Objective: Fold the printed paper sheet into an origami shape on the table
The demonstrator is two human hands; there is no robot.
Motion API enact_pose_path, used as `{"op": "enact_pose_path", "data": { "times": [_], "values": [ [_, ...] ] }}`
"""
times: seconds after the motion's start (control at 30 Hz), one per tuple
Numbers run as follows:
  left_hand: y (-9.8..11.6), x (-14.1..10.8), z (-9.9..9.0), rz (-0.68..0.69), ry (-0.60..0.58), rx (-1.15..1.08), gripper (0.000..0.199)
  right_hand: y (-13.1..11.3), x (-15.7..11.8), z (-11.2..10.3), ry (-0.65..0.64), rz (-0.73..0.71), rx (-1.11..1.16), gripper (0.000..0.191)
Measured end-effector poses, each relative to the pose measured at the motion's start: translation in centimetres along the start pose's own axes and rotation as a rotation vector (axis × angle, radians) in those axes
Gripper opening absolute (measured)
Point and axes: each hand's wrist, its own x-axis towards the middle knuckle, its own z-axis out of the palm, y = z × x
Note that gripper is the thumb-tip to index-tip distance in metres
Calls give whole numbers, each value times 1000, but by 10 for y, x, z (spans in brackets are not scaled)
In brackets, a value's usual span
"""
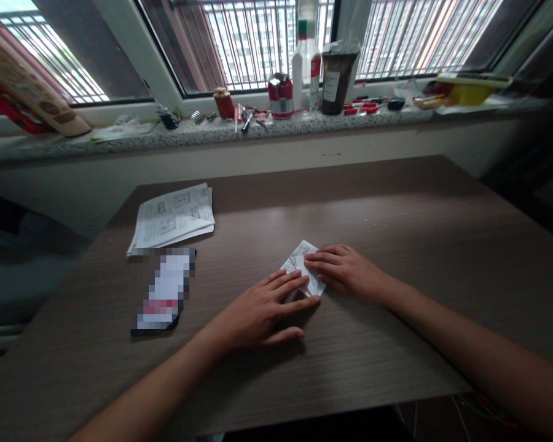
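Observation:
A small folded piece of printed white paper (304, 248) lies on the brown wooden table (396, 344), near its middle. My left hand (262, 307) rests flat with spread fingers, its fingertips on the paper's left and lower edges and its thumb on the tabletop. From the right, my right hand (348, 270) lays its outstretched fingers on the paper's right part, the thumb hidden. Neither hand grips anything. The fingers cover parts of the paper, where some creases and a small red mark show between them.
Printed sheets (172, 218) lie at the table's back left, with a phone (163, 291), its screen pixelated, in front of them. Along the stone windowsill (188, 138) stand a red can (281, 96), bottles (297, 73), a dark cup (337, 83) and small items.

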Motion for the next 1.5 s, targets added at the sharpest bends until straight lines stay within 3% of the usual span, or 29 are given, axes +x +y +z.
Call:
{"op": "enact_pose_path", "data": {
  "times": [0.2,0.37,0.87,1.07,1.4,1.5],
  "values": [
    [0,-1,1,-14,-20,-16,60,1,0,0,-5,6,17,41],
    [-3,-2,-1,-22,-38,-77,74,1,0,-1,-5,8,20,43],
    [1,0,1,-41,-23,-45,67,-4,-1,-2,-33,0,-37,38],
    [2,4,-5,-47,4,-19,56,-7,-1,-1,-56,14,-66,39],
    [4,1,-3,-27,19,-80,53,-13,0,1,-20,88,34,41],
    [0,1,-4,-26,27,-127,64,-15,-1,0,-16,107,49,42]
  ]
}}
